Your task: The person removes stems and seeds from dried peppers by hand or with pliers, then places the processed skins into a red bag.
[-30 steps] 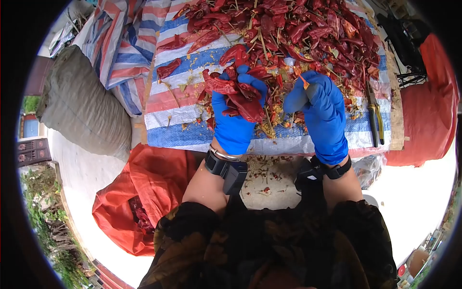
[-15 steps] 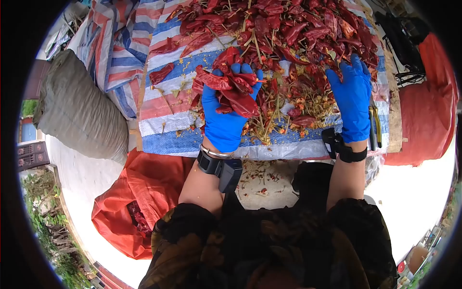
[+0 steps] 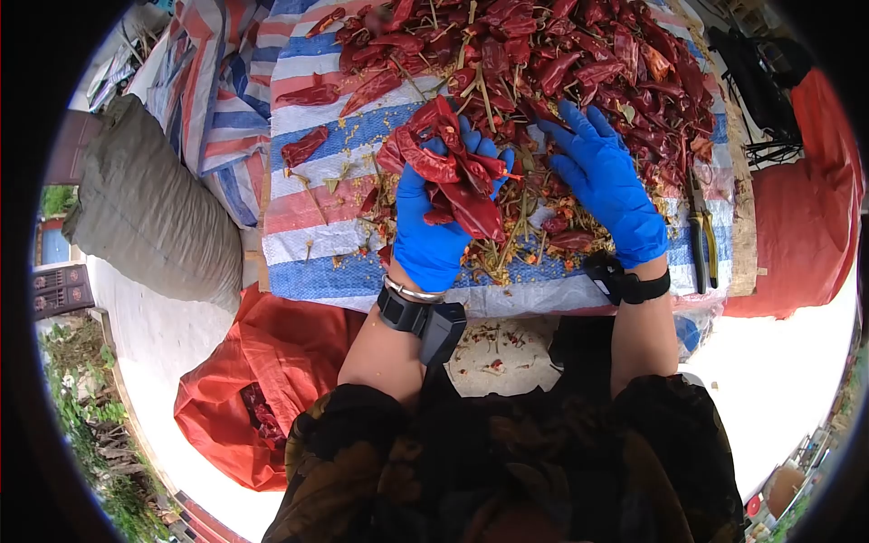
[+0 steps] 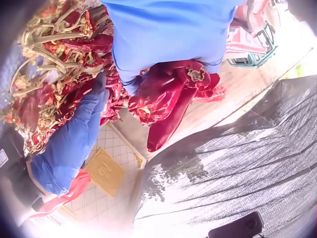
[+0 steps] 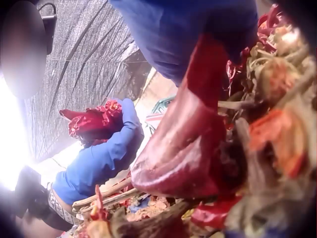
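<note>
My left hand (image 3: 430,217) grips several dried red peppers (image 3: 475,213), its gloved fingers curled around them above the cloth's front part. Those peppers (image 4: 163,94) bulge from the palm in the left wrist view. To the right, my right hand (image 3: 611,185) is palm down over the pile (image 3: 557,68), fingers extended toward the upper left. Seen from the left wrist, the right hand (image 4: 77,136) has nearly straight fingers among peppers and stems. A large pepper (image 5: 178,144) lies close under the right hand (image 5: 183,34) in the right wrist view; its upper end is hidden.
Yellow-handled pliers (image 3: 701,240) lie at the right edge of the striped cloth (image 3: 299,240). Loose seeds and stems (image 3: 507,262) cover its front middle. A grey sack (image 3: 154,204) stands left, an open red bag (image 3: 244,389) below it, another red bag (image 3: 801,226) right.
My right hand was pinching a small stem piece, then moved right with spread fingers, and has now come back left over the pile. My left hand keeps its peppers, turned slightly.
</note>
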A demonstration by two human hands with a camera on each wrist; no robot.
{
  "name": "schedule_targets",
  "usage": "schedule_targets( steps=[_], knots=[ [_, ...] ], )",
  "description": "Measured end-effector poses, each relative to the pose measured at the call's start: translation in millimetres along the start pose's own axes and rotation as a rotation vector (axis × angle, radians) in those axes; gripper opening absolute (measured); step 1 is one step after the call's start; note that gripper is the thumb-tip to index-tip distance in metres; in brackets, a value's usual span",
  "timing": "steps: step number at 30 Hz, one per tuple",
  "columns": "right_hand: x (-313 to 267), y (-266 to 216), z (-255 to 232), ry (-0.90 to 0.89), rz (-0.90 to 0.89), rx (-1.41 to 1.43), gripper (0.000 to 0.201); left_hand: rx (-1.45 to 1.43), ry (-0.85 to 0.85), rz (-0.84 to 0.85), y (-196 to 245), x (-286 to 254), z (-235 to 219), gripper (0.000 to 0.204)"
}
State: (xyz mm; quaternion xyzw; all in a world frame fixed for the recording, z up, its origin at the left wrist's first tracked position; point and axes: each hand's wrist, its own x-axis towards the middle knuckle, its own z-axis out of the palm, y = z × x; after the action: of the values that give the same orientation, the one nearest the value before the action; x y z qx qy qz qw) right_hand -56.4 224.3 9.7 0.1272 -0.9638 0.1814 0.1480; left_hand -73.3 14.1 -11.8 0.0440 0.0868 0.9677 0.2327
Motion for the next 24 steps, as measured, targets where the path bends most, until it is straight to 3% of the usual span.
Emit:
schedule_targets(
  steps=[2, 4, 5, 7, 8, 10, 16, 18, 20, 22, 24],
  knots=[
    [-1.5, 4.8, 1.6, 0.003, -0.017, -0.018, 0.038, 0.010, -0.034, -0.022, -1.3, -2.5, 1.8, 0.047],
    [1.0, 0.2, -8.2, 0.148, -0.057, 0.317, 0.035, 0.008, 0.050, -0.036, -3.7, -4.0, 10.9, 0.034],
    [0.7, -4.4, -15.1, 0.151, -0.058, 0.319, 0.035, 0.012, 0.048, -0.036, -5.2, -4.3, 17.0, 0.034],
    [2.1, -28.7, -34.7, 0.100, 0.009, 0.995, 0.031, 0.167, 0.125, -0.047, -7.3, -5.7, 31.3, 0.032],
    [2.3, -34.6, -38.0, 0.099, 0.004, 0.999, 0.031, 0.171, 0.126, -0.043, -7.6, -8.2, 31.4, 0.032],
    [0.9, -44.4, -40.9, -0.067, -0.015, 1.068, 0.028, 0.225, 0.063, -0.109, -8.7, -13.9, 32.0, 0.033],
    [-15.7, -50.2, -30.0, 0.086, -0.042, 0.822, 0.019, 0.303, 0.136, -0.166, -11.2, -18.5, 20.7, 0.028],
    [-13.9, -50.8, -46.2, -0.004, 0.017, 0.886, 0.016, 0.356, 0.163, -0.166, -11.1, -20.7, 19.4, 0.027],
    [-17.0, -49.6, -46.0, 0.029, -0.010, 0.904, 0.018, 0.435, 0.111, -0.208, -7.6, -25.0, 19.8, 0.034],
    [-18.2, -54.1, -48.9, 0.120, 0.196, 1.094, 0.023, 0.440, 0.127, -0.203, -9.6, -27.4, 18.6, 0.034],
    [-18.6, -58.7, -48.2, 0.181, 0.177, 1.082, 0.030, 0.443, 0.145, -0.196, -11.7, -29.6, 19.3, 0.034]
  ],
)
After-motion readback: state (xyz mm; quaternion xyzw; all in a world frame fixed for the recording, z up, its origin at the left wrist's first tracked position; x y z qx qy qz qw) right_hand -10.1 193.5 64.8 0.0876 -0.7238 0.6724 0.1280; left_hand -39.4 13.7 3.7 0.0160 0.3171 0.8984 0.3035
